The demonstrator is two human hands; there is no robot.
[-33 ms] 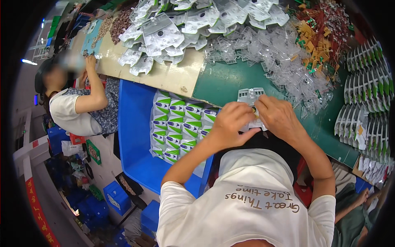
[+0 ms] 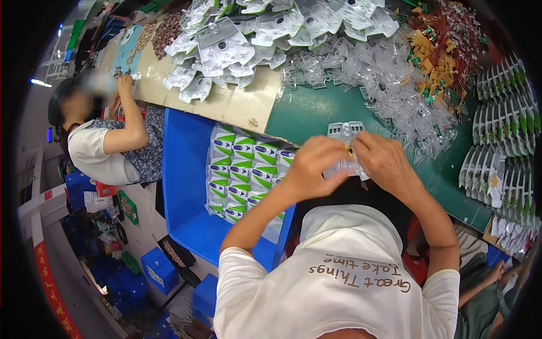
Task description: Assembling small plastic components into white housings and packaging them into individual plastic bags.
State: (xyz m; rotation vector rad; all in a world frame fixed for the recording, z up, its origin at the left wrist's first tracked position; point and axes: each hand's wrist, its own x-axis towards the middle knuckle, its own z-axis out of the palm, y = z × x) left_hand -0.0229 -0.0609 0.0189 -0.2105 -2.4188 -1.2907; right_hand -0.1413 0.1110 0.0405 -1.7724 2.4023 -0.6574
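A grey-white plastic housing [image 2: 346, 130] lies at the near edge of the green table, in front of my body. My right hand [image 2: 385, 162] has its bent fingers on the right side of the housing and grips it there. Over the left side, my left hand [image 2: 312, 168] is curled and slightly blurred, its thumb and fingertips close together. A small yellow bit shows between the two hands' fingertips. The fingers cover the middle of the housing, so what the left hand pinches cannot be made out.
A blue bin [image 2: 189, 186] at my left holds rows of white-green housings [image 2: 237, 169]. Across the table lie piles of similar housings [image 2: 223, 48], clear plastic parts [image 2: 378, 79] and yellow-green pieces with red wires [image 2: 435, 59]. Stacked housings [image 2: 505, 113] stand right. A co-worker [image 2: 107, 135] sits left.
My left hand has shifted slightly up and to the left, its thumb drawn back from the housing's lower part. The right hand stays nearly in place on the housing.
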